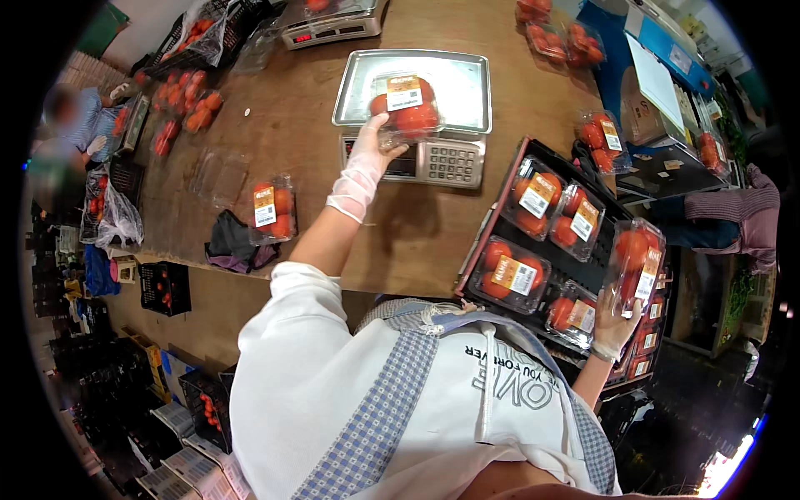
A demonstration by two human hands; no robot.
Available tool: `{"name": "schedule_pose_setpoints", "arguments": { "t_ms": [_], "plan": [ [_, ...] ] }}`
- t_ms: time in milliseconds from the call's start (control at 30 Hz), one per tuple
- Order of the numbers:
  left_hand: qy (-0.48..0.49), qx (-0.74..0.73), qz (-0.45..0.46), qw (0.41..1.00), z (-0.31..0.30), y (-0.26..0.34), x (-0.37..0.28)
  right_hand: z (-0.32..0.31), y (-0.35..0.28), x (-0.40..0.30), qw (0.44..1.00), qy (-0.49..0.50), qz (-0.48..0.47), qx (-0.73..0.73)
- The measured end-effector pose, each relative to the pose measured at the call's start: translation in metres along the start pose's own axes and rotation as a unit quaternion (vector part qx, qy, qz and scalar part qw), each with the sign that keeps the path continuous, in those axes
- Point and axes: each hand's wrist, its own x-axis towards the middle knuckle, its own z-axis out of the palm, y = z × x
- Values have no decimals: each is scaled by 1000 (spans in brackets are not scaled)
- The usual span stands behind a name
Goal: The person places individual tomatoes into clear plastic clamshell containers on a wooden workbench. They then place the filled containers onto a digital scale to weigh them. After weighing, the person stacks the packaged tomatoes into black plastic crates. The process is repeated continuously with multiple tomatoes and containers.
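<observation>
My left hand (370, 150), in a thin clear glove, grips the near side of a labelled clamshell pack of tomatoes (417, 119) at the steel pan (465, 87) of a digital scale. The scale's keypad (451, 164) faces me. Off to my right, my gloved right hand (615, 322) holds another labelled tomato pack (636, 265), tilted, above the right side of a black plastic crate (494, 222). Inside that crate lie several labelled packs, among them one tomato pack (512, 275) at the near left corner.
A labelled tomato pack (273, 211) stands on the wooden table (300, 125) beside a dark cloth (234, 244). Empty clear clamshells (220, 177) lie behind it. A second scale (334, 28) is at the far edge. A labelling machine (662, 119) stands right. Other people (731, 209) are nearby.
</observation>
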Motion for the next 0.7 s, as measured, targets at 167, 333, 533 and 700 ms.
{"name": "schedule_pose_setpoints", "arguments": {
  "t_ms": [167, 333, 533, 700],
  "plan": [
    [22, -52, -101, 993, -39, -19, -64, 55, 53, -5, 998, -46, -25, -25],
    [-44, -100, -256, 960, -83, -66, -112, 104, 77, -14, 997, -30, -57, -48],
    [26, -84, -128, 988, -31, -13, -62, 147, 102, -6, 992, -34, -69, -100],
    [51, -154, -123, 979, -12, -4, -3, 190, 167, 39, 990, -16, 11, -139]
  ]
}}
